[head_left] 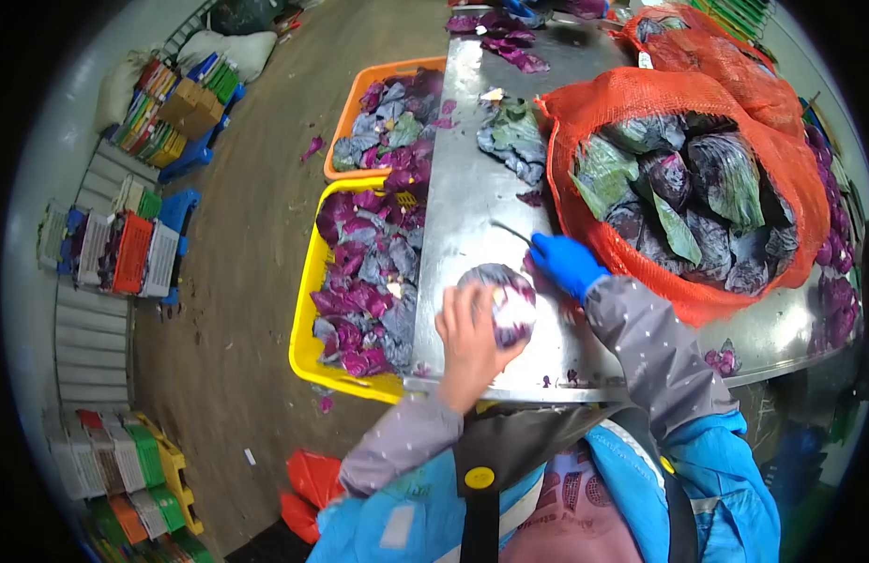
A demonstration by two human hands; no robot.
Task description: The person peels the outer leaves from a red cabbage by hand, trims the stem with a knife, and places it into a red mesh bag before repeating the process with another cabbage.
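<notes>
My bare left hand is closed on a red cabbage at the metal table's near left side; its pale cut base faces right. My right hand, in a blue glove, grips a knife whose thin dark blade points up and left, apart from the cabbage. Just right of that hand, an open red mesh sack holds several cabbages with dark and green outer leaves. Loose leaves lie on the table beyond my hands.
Left of the metal table stand a yellow crate and an orange crate, both full of trimmed leaves. A second mesh sack is behind the first. Stacked crates line the left wall, across the brown floor.
</notes>
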